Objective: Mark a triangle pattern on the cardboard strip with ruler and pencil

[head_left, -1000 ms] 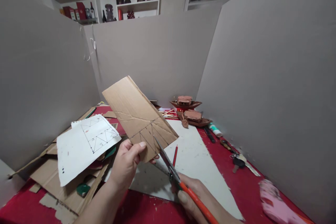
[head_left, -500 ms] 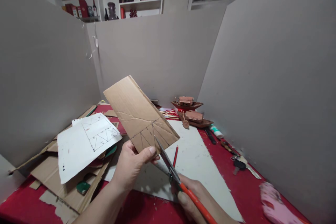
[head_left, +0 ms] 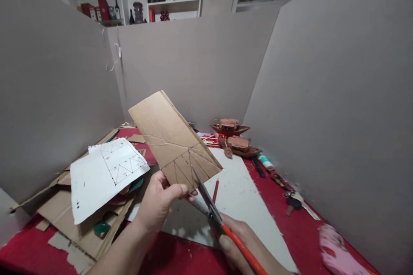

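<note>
A piece of brown cardboard [head_left: 171,133] with pencilled triangle lines near its lower end is tilted up in front of me. My left hand [head_left: 161,200] grips its lower left edge, thumb on the front face. My right hand [head_left: 237,240] is closed around the orange handle of a pair of scissors [head_left: 211,208]. One blade lies over the front of the cardboard among the drawn lines, and the other passes below its lower edge. Behind the scissors, a red pencil [head_left: 216,190] rests on a white board [head_left: 248,197].
At the left, a white sheet with drawn triangles [head_left: 97,180] lies on cardboard scraps [head_left: 71,223]. Two brown model boats [head_left: 240,144] stand at the back. Along the right side are a white-green tube [head_left: 265,161], keys [head_left: 293,202] and a pink object [head_left: 337,249]. Grey panels enclose the red table.
The cardboard has shifted slightly to the right and tilted a little. The scissors' blade tip sits slightly farther right. Both hands keep their holds.
</note>
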Demonstrator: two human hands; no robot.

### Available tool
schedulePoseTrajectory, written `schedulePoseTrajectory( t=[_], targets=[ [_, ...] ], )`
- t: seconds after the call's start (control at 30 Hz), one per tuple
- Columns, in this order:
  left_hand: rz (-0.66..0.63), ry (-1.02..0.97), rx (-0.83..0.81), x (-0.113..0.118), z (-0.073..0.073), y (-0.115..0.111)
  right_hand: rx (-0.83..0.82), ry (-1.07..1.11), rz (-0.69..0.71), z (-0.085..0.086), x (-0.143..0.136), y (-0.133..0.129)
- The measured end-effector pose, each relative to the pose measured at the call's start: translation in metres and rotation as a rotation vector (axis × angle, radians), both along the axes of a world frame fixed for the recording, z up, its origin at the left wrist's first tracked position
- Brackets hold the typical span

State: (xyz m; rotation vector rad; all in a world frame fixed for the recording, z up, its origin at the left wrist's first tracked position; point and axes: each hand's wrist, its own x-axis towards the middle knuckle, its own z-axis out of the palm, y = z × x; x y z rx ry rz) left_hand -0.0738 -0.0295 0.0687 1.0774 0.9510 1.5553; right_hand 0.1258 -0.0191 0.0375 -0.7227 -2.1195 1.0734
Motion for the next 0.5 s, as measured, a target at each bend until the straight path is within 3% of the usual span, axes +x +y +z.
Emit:
schedulePoseTrajectory(
  t=[0.23,0.4,0.5],
  targets=[
    [0.015,-0.042,0.01,-0.001,0.0,-0.001,-0.021,0.007,0.133,-0.007,-0.001,0.011],
    [0.014,-0.017,0.016,-0.001,-0.002,0.0,0.013,0.018,0.014,0.002,0.0,-0.001],
    [0.01,-0.026,0.013,-0.001,-0.003,0.001,0.015,0.004,0.011,0.004,0.0,-0.005]
  ],
)
